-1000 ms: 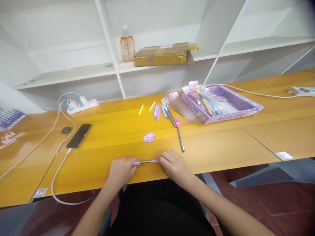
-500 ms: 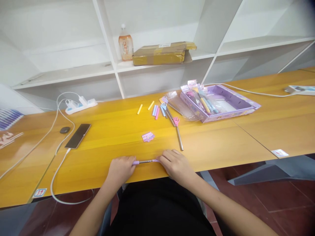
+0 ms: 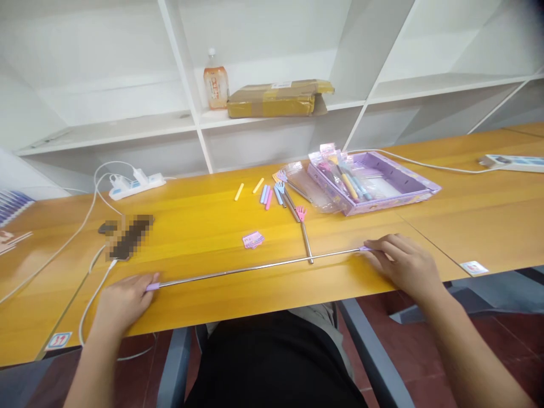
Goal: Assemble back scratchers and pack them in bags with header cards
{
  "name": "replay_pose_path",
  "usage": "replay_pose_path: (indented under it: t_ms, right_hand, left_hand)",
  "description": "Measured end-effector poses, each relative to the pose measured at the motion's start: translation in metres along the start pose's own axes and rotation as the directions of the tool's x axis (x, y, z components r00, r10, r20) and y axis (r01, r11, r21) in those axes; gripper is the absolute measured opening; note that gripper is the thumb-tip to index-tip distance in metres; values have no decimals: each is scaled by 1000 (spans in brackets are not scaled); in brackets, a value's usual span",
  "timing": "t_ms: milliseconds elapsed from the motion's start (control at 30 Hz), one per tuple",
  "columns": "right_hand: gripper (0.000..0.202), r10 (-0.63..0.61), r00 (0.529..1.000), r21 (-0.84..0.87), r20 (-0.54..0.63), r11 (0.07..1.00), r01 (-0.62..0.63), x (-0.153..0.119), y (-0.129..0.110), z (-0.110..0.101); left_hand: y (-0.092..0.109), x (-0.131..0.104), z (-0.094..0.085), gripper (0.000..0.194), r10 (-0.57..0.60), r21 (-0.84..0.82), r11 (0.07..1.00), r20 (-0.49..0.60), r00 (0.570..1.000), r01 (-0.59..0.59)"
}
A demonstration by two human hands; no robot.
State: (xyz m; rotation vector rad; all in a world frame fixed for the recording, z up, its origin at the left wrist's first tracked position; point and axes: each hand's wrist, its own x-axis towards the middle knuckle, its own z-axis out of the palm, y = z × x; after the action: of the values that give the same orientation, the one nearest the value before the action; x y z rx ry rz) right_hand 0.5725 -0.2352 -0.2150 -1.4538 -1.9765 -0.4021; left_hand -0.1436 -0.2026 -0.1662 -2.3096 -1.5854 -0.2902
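A thin metal telescopic rod [image 3: 255,266] stretches long between my two hands, low over the table. My left hand [image 3: 127,300] is closed on its purple handle end. At the other end, my right hand [image 3: 402,263] grips the purple head, which the fingers mostly hide. Behind the rod's right half, a pink hand-shaped scratcher [image 3: 306,235] lies with its metal shaft toward me. Small printed cards [image 3: 253,239] rest beyond the rod. Farther back are blue and pink tubes [image 3: 268,198], yellow tubes [image 3: 239,191] and several more scratchers [image 3: 289,198].
A purple tray [image 3: 391,198] holds bagged scratchers at the back right. To the left are a blurred-out dark phone [image 3: 131,238], a white power strip [image 3: 136,186] and cables. A bottle [image 3: 216,85] and a taped carton [image 3: 276,100] stand on the shelf.
My hands have moved far apart, left hand leftward and right hand rightward and slightly back. The rod between them has gone from short to fully drawn out in length.
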Motion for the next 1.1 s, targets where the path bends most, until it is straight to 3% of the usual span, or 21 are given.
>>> replay_pose_path:
  t_ms: [167, 367, 500, 667, 800, 900, 1000, 1067, 1100]
  right_hand:
    - [22, 127, 991, 138, 36, 982, -131, -7, -4, 14]
    - [22, 162, 986, 202, 42, 965, -167, -5, -7, 14]
    - [20, 168, 985, 176, 41, 969, -173, -7, -5, 16]
    - [26, 168, 985, 47, 47, 984, -170, -7, -1, 8]
    - [17, 93, 995, 21, -45, 996, -92, 9, -8, -1]
    - [12, -55, 995, 124, -85, 990, 65, 35, -54, 2]
    - [19, -232, 971, 167, -65, 956, 240, 55, -135, 16]
    - [21, -370, 929, 178, -12, 913, 366, 58, -188, 30]
    - [21, -347, 937, 138, 33, 930, 339, 58, -208, 37]
  left_hand:
    - [15, 9, 14, 41, -51, -11, 999, 147, 988, 53]
    - [11, 8, 20, 45, -50, 18, 999, 171, 984, 48]
    - [13, 7, 16, 43, -4, -3, 1000, 128, 992, 4]
    - [21, -1, -1, 43, 97, -4, 995, -40, 994, -97]
    - [45, 3, -24, 42, 86, 3, 996, -68, 994, -86]
    - [97, 19, -37, 35, 83, -137, 987, 9, 997, -81]
    - [163, 38, -36, 25, 154, -330, 938, 121, 981, -107]
    - [195, 48, -28, 21, 157, -337, 937, 168, 973, -93]
    - [205, 52, -22, 21, 121, -299, 952, 192, 974, -59]
